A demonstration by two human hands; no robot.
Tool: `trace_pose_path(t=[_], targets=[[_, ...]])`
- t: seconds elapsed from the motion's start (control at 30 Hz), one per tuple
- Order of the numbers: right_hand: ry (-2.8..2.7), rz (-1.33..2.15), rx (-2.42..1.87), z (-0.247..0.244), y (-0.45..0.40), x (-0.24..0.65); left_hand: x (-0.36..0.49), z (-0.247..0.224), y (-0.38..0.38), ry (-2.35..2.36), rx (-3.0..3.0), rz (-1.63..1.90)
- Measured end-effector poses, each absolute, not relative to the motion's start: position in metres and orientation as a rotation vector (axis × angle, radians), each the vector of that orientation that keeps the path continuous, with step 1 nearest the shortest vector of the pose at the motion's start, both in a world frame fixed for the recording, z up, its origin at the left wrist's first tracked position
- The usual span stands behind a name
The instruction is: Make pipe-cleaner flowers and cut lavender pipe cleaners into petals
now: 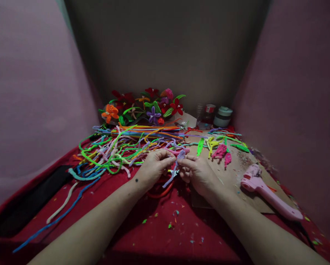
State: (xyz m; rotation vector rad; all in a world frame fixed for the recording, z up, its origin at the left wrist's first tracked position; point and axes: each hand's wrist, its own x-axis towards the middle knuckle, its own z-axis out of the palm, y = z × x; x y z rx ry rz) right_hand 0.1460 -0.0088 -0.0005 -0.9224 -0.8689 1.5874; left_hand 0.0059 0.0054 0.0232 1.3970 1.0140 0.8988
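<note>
Both hands mid-table, over red cloth, just off the cardboard's left edge. Purple pipe cleaner sits btwn them: looped end up at fingertip lvl, tail slanting down-left below L fingers. L hand: thumb + index nearly closed, pinching it from its left side. R hand: fingers curled, tips pinching it from the right, approx same height. Scissors directly under, partly hidden; orange handle twd table's front edge. Loose pipe cleaners piled on table's left half, a blue one running to front-left corner. Finished flowers along back edge. Pink tool across cardboard's right edge; pink petals nr its far edge. Lidded cup at table's back-right corner.
</note>
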Motion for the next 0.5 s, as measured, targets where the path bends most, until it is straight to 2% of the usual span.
trace_pose_path(t=[0.13,0.27,0.4,0.5], targets=[[-0.949,1.529,-1.018,0.0,-0.009,0.143,0.006,0.022,0.005,1.171,1.525,0.883],[-0.955,1.448,-1.031,-0.003,-0.01,0.14,0.007,0.014,0.0,1.355,1.978,1.079],[-0.92,1.457,-0.975,-0.009,-0.009,0.139,0.006,0.011,-0.004,1.19,2.421,1.128],[-0.894,1.45,-0.966,-0.007,-0.009,0.14,0.003,0.015,-0.001,1.105,2.221,1.003]])
